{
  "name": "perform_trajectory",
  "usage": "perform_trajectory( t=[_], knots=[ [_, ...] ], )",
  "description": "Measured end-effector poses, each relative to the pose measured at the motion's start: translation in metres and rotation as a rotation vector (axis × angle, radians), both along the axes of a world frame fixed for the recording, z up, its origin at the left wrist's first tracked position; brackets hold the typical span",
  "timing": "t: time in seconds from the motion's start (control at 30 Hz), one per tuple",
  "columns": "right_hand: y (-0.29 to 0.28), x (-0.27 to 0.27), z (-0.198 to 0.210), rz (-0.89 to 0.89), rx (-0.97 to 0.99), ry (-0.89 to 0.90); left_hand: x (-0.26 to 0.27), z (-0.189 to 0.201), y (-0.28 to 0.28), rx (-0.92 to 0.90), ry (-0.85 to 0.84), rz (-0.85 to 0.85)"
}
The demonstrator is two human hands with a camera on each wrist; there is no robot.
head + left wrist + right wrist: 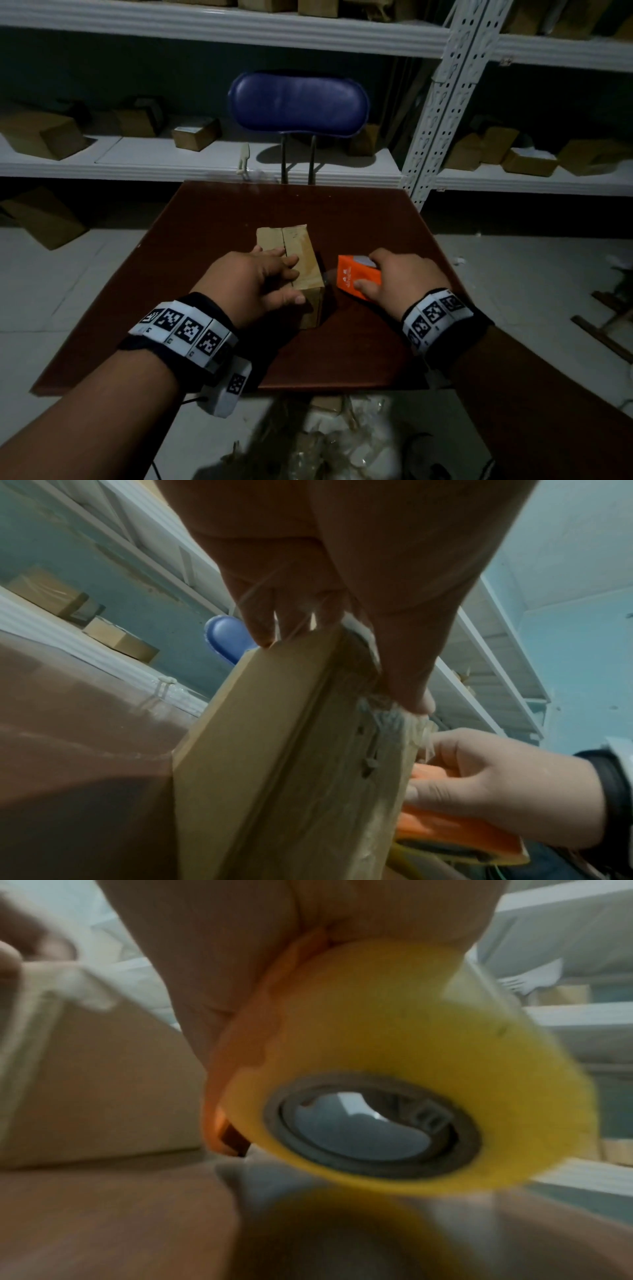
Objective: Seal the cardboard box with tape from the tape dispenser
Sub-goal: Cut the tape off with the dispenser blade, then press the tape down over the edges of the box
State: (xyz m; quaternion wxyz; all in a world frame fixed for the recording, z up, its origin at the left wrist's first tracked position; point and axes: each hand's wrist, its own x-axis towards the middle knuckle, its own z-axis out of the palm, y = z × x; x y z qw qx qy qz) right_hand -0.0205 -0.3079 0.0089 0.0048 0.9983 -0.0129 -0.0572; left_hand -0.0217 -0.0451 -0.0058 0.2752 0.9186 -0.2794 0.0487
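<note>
A small cardboard box [296, 246] stands on the brown table [212, 219], flaps closed with a seam along its top. My left hand [263, 281] rests on top of it, fingers laid over the seam and thumb at the near edge. The left wrist view shows the box [274, 750] from below with old tape on its end. My right hand [394, 277] grips the orange tape dispenser [352, 274] just to the right of the box. In the right wrist view the dispenser's yellow tape roll [394, 1069] fills the frame, low over the table beside the box [103, 1083].
A blue chair [298, 102] stands behind the table. White shelves [205, 157] with several cardboard boxes run along the back wall, with a perforated upright [442, 113] at the right. Plastic and packing scraps [342, 442] lie on the floor at the near table edge.
</note>
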Motion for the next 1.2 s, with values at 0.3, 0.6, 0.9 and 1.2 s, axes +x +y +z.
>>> perform_trajectory(
  t=[0.3, 0.6, 0.9, 1.2],
  knots=[
    [0.006, -0.020, -0.004, 0.095, 0.114, 0.035, -0.019, 0.015, 0.000, 0.054, 0.029, 0.014],
    [0.012, -0.047, 0.034, 0.014, 0.812, -0.210, -0.050, 0.045, 0.021, -0.189, 0.125, 0.269],
    [0.033, -0.068, 0.005, -0.156, 1.359, -0.150, -0.076, 0.028, 0.038, -0.437, 0.380, 0.469],
    [0.040, -0.048, -0.023, -0.125, 1.510, 0.046, -0.062, -0.005, 0.032, -0.689, 0.426, 0.527]
  ],
)
